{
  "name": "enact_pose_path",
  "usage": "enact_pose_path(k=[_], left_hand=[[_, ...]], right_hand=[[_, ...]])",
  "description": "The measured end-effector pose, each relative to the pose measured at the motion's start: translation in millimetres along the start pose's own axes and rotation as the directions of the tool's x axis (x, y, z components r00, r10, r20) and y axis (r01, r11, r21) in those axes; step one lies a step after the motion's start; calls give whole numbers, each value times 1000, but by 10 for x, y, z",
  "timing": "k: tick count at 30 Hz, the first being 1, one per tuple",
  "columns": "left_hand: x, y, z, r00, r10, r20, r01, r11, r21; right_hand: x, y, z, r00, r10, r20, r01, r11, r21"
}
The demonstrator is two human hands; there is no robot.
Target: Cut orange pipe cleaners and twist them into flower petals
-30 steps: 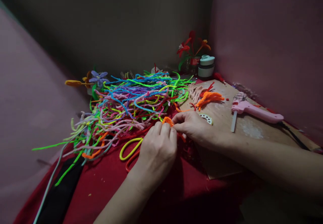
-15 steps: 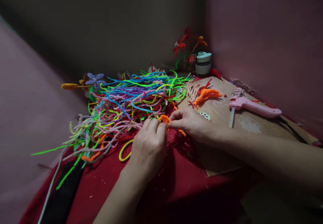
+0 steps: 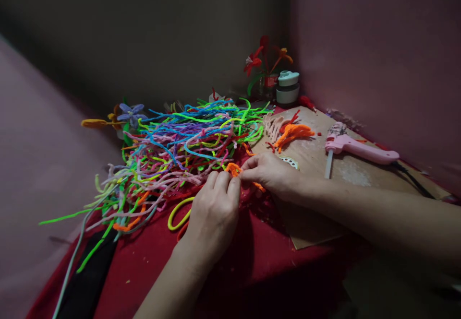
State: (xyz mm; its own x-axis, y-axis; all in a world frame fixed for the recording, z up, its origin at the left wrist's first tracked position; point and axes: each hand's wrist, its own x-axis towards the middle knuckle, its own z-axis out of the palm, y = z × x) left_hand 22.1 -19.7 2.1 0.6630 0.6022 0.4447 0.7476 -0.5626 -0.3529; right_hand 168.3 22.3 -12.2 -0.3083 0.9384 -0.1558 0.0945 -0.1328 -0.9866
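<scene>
My left hand (image 3: 218, 208) is closed on one side of a small orange pipe cleaner piece (image 3: 233, 168), its knuckles toward the camera. From the right, my right hand (image 3: 270, 172) pinches the same orange piece between thumb and forefinger. The fingertips of both hands almost meet, and they hide part of the piece. A large tangled pile of coloured pipe cleaners (image 3: 173, 141) lies just behind and left of my hands. A yellow loop (image 3: 173, 218) shows beside my left hand, with a red strand under it.
On the brown board (image 3: 313, 165) lie a pink glue gun (image 3: 363, 150), an orange bundle (image 3: 293, 135) and a round, holed disc (image 3: 289, 162). Behind stand red flowers (image 3: 254, 61) and a pale green-lidded container (image 3: 288, 88). A purple flower (image 3: 131, 114) is at the back left.
The whole view has shifted slightly. More of a red strand shows beside my left hand. Both hands keep their hold on the orange piece.
</scene>
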Motion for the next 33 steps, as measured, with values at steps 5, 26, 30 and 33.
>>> enact_pose_path(k=[5,26,30,33], left_hand=[[-22,57,44,999,12,-44,-13,1000,-21],[-7,-61,54,728,-516,452,563,75,-823],[-33,-38,86,811,-517,275,503,374,-779],[-40,-71,105,842,-492,221,459,438,-773]], right_hand=[[-16,-34,-10,999,39,-10,-39,998,-46],[-75,-84,2,998,4,66,-13,992,124],[-68,-75,-12,995,-25,101,7,984,179],[-48,-53,-39,981,-61,182,16,971,238]])
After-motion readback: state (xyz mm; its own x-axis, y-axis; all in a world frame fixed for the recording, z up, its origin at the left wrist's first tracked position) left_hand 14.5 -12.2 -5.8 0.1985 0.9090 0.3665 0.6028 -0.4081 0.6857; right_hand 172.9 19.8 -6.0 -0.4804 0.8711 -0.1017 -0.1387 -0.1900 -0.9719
